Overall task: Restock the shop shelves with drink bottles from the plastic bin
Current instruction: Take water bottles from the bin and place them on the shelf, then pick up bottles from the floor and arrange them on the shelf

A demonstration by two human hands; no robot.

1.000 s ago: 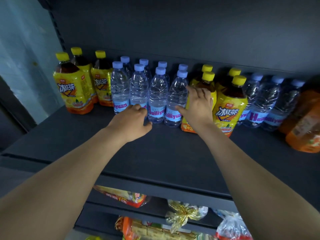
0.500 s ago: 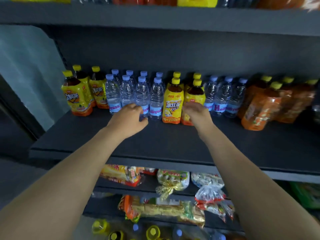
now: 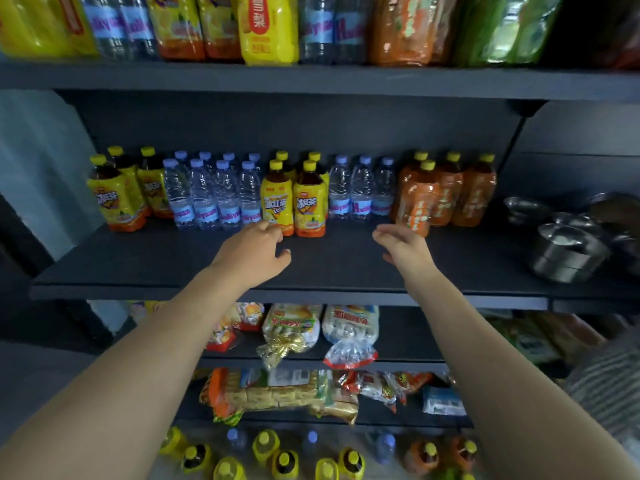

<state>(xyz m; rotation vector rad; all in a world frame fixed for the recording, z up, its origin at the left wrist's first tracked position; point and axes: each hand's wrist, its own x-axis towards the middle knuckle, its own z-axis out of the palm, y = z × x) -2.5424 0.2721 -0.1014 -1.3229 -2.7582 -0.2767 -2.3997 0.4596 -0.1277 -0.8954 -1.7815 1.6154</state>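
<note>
Now we are facing the middle shelf (image 3: 131,268) and reading it from the left of the frame. Three yellow tea bottles (image 3: 114,202) are standing at the left end, a block of water bottles (image 3: 207,195) is packing in just beside them, and the centre tea bottles (image 3: 277,202) are sitting next. After those come the right-hand waters (image 3: 360,195) and the orange drink bottles (image 3: 446,192), with steel bowls (image 3: 568,251) lying well apart at the right edge. The risk we are judging is a domino fall: the rows are standing tight and upright, so a knuckle or wrist brushing a front bottle could be tipping it into its neighbours, and the tall, narrow waters are looking easiest to topple. A bottle knocked forward could also be rolling off the bare front of the shelf toward the snack bags (image 3: 291,330) below. Our left hand (image 3: 252,252) is hovering mid-frame, fingers loosely curled and apart, gripping nothing. Its fingertips are lying at the foot of the front centre tea bottle, and we cannot tell whether they are touching it. Our right hand (image 3: 403,245) is hanging further right, in front of where the right-hand waters meet the orange drink bottles, fingers relaxed and spread, also holding nothing. The stock waiting to be shelved is sitting along the bottom of the frame, where the bin bottles (image 3: 284,460) are showing caps up; the bin's own walls are not showing clearly.
</note>
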